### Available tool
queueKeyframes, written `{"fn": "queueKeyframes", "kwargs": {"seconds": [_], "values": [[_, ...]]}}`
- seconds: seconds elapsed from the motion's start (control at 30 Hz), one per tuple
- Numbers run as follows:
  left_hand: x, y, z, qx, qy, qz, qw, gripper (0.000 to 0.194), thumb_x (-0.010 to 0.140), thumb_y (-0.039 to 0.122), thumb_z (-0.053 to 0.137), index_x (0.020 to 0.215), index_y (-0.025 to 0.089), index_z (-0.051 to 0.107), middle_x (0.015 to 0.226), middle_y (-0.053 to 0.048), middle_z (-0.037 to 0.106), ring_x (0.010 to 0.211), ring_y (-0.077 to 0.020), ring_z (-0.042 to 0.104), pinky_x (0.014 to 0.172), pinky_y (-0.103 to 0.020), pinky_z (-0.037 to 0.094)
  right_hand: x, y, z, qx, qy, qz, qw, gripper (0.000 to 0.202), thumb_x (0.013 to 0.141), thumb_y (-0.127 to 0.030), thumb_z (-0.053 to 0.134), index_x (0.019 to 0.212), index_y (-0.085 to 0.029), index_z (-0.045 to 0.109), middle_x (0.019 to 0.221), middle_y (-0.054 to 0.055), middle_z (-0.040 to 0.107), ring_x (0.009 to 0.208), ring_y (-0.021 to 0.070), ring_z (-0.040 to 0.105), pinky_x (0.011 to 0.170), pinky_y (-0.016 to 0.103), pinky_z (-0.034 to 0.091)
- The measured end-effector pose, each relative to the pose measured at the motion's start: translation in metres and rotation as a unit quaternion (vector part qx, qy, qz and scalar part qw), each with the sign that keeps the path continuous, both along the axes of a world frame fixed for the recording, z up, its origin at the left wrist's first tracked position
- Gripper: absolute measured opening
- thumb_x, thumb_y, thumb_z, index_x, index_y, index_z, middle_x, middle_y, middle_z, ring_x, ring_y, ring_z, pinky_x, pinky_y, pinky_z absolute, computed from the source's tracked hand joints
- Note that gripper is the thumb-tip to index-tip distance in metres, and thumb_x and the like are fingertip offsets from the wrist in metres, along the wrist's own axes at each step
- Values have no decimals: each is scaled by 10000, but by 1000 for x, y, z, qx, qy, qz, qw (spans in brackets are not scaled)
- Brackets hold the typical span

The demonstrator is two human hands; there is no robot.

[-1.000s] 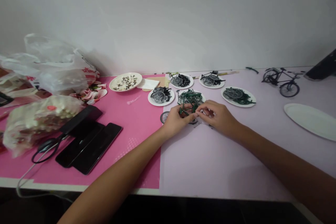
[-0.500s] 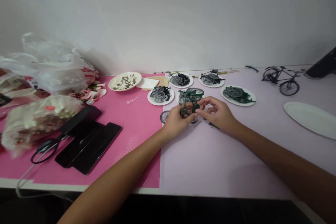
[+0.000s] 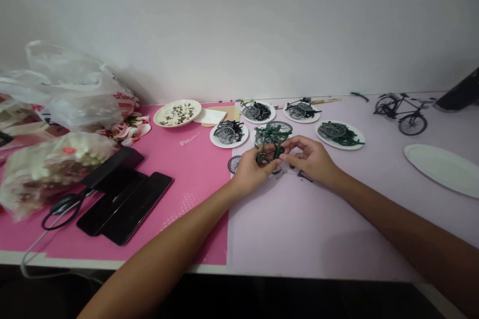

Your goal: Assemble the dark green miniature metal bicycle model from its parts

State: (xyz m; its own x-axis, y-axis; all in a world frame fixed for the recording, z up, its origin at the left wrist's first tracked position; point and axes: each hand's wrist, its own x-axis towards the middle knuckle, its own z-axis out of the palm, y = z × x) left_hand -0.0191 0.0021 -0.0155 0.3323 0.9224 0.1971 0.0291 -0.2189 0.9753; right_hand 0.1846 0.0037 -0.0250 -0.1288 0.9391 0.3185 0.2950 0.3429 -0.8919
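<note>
Between my two hands is a small green model bicycle frame (image 3: 268, 153). My left hand (image 3: 251, 168) has its fingers and thumb closed around the left side of the frame. The fingertips of my right hand (image 3: 305, 155) pinch a dark green part at its right side, beside the frame; its exact shape is too small to make out. Just behind the hands, a white plate carries spoked wheels (image 3: 280, 128) and green pieces. A loose wheel (image 3: 234, 164) lies left of my left hand. Small dark parts (image 3: 305, 176) lie below my right hand.
Several plates of model parts, one a plate of green pieces (image 3: 358, 145), stand behind the hands. An assembled model bicycle (image 3: 404, 112) and an oval white plate (image 3: 445, 167) are at the right. At the left are a phone (image 3: 138, 209), scissors (image 3: 67, 207) and plastic bags (image 3: 82, 89).
Both hands keep hold of the green frame and its part in nearly the same place. The right hand's fingers shift slightly. The camera view has tilted a little.
</note>
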Motion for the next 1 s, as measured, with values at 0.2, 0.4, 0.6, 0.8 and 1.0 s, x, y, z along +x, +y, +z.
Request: {"fn": "queueKeyframes", "kwargs": {"seconds": [0.2,0.4,0.6,0.8,1.0], "values": [[0,0,-2,-5,-9,-4,1000,392,846,211,776,1220,123,693,1213,-155,745,1063,-235,728,887,-325,613,-1,0,-1,-9,20,6,1000,351,806,-453,835,1019,-210,700,946,54,671,882,214,655,680,319,574],[0,-1,-3,23,14,1,1000,343,875,223,741,1200,131,687,1199,-148,749,1057,-220,725,882,-306,608,-2,0,-1,-11,25,0,1000,353,791,-440,855,1005,-207,700,940,52,667,879,211,652,668,309,571],[0,-3,1,44,39,5,998,297,893,212,672,1177,128,691,1099,-118,757,959,-186,724,821,-268,595,-1,2,-5,-10,26,3,1000,379,779,-473,865,996,-209,702,961,55,683,886,210,662,683,306,568],[-2,-1,-3,57,66,17,996,269,831,206,702,1090,132,700,986,-77,754,868,-176,709,742,-240,577,-2,0,-3,-44,35,4,998,465,733,-532,891,989,-193,703,881,43,668,825,201,648,710,330,570],[-2,-1,-4,60,78,29,995,293,796,198,730,1085,155,708,957,-57,755,861,-179,703,729,-240,571,-4,-2,4,-60,40,11,997,506,682,-567,910,946,-187,704,911,70,697,827,212,654,750,367,586]]}}
